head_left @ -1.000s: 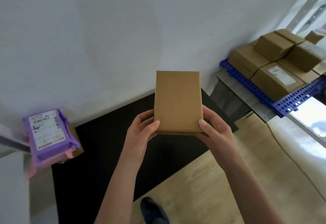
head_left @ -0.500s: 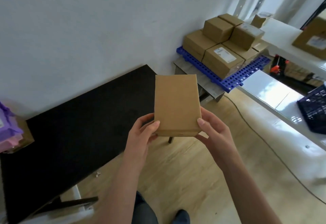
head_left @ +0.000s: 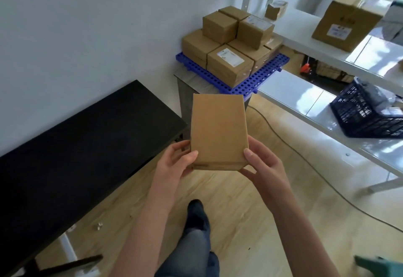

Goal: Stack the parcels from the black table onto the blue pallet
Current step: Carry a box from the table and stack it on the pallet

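View has swung right since the earlier frame: blue perforated plastic pallet (head_left: 257, 81) with stacked brown cardboard boxes (head_left: 229, 65) now sits closer, black table (head_left: 82, 137) at left. Left hand (head_left: 174, 165) and right hand (head_left: 265, 167) both grip the plain brown cardboard parcel (head_left: 219, 132), held in the air over the wood floor, short of the pallet.

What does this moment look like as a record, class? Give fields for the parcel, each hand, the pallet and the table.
carried parcel: plain brown box, above the wooden floor
left hand: grips its near left corner
right hand: grips its near right corner
blue pallet: ahead, on a grey stand
stacked boxes: brown, two layers on the pallet
black table: at left, along the wall
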Demonstrator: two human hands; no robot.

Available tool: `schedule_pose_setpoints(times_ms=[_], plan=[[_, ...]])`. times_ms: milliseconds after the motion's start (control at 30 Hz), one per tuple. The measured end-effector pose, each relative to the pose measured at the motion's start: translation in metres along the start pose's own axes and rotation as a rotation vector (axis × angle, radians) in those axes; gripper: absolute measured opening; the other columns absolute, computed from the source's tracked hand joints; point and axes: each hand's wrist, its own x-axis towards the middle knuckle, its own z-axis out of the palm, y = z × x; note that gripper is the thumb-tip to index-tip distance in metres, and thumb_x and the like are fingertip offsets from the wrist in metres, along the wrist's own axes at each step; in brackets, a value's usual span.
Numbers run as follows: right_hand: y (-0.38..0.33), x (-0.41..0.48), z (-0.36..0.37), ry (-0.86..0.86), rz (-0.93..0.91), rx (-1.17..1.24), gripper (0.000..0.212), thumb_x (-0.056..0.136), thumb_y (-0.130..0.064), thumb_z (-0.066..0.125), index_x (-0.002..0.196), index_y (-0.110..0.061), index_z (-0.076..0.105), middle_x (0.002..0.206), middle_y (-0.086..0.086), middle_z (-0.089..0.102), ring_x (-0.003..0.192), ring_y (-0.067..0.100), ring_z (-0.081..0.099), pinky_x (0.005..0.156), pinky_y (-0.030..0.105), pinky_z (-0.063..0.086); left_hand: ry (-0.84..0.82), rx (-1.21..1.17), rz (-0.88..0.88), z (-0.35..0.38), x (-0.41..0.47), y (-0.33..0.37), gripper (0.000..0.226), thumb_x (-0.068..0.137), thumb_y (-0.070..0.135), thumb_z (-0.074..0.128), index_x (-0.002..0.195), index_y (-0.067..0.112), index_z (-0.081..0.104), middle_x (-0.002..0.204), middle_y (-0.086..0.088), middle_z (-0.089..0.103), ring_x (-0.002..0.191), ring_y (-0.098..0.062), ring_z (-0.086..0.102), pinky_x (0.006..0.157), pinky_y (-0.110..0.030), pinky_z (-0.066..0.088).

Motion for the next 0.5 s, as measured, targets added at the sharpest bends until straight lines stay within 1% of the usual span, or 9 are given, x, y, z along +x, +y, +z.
schedule_pose_setpoints(times_ms=[67,167,267,333,367,433,500], plan=[[-0.005,0.01,-0.009,0.012,0.0,0.004,0.044,0.074,-0.035,0.074,0.117,-0.032,0.069,0.121,-0.001,0.068,0.103,0.013,0.068,0.077,0.029,0.055,-0.016,-0.005,-0.007,0.011,0.012,0.002,0.046,0.054,0.043,0.076,0.098,0.032,0.069,0.102,0.005,0.072,0.099,-0.017,0.066,0.094,-0.044,0.05],[-0.017,0.033,-0.021,0.024,-0.008,-0.013,0.054,0.066,-0.044,0.077,0.118,-0.034,0.069,0.122,-0.002,0.068,0.104,0.013,0.068,0.078,0.03,0.055,-0.058,0.002,-0.027,0.027,0.037,0.01,0.056,0.054,0.043,0.078,0.107,0.026,0.066,0.104,0.003,0.072,0.098,-0.016,0.067,0.096,-0.044,0.049],[-0.033,0.062,-0.032,0.035,-0.023,-0.029,0.057,0.064,-0.047,0.078,0.118,-0.034,0.068,0.123,-0.002,0.067,0.105,0.014,0.067,0.08,0.032,0.056,-0.114,-0.009,-0.052,0.043,0.071,0.022,0.053,0.056,0.037,0.08,0.106,0.026,0.067,0.103,0.001,0.072,0.096,-0.017,0.068,0.092,-0.04,0.049],[-0.046,0.082,-0.041,0.042,-0.036,-0.045,0.057,0.063,-0.046,0.078,0.119,-0.034,0.068,0.124,-0.002,0.066,0.104,0.014,0.068,0.081,0.034,0.056,-0.158,-0.031,-0.061,0.056,0.095,0.029,0.05,0.057,0.03,0.083,0.104,0.025,0.067,0.099,-0.001,0.073,0.09,-0.016,0.069,0.085,-0.036,0.048],[-0.053,0.092,-0.046,0.054,-0.042,-0.056,0.057,0.063,-0.046,0.078,0.118,-0.034,0.068,0.124,-0.002,0.066,0.104,0.015,0.068,0.081,0.035,0.056,-0.182,-0.036,-0.063,0.063,0.107,0.033,0.054,0.056,0.03,0.083,0.106,0.023,0.067,0.098,-0.001,0.073,0.088,-0.015,0.069,0.083,-0.034,0.047],[-0.065,0.113,-0.054,0.079,-0.053,-0.054,0.054,0.064,-0.042,0.079,0.117,-0.032,0.069,0.124,-0.001,0.066,0.105,0.015,0.068,0.082,0.036,0.056,-0.221,-0.037,-0.069,0.078,0.128,0.039,0.063,0.054,0.034,0.082,0.113,0.02,0.064,0.102,-0.003,0.072,0.09,-0.016,0.068,0.085,-0.033,0.048],[-0.076,0.133,-0.062,0.09,-0.066,-0.036,0.044,0.073,-0.031,0.08,0.116,-0.029,0.07,0.124,0.002,0.066,0.103,0.015,0.068,0.079,0.034,0.056,-0.243,-0.036,-0.071,0.092,0.149,0.044,0.065,0.055,0.035,0.082,0.116,0.02,0.063,0.108,-0.004,0.071,0.097,-0.018,0.068,0.09,-0.033,0.048]])
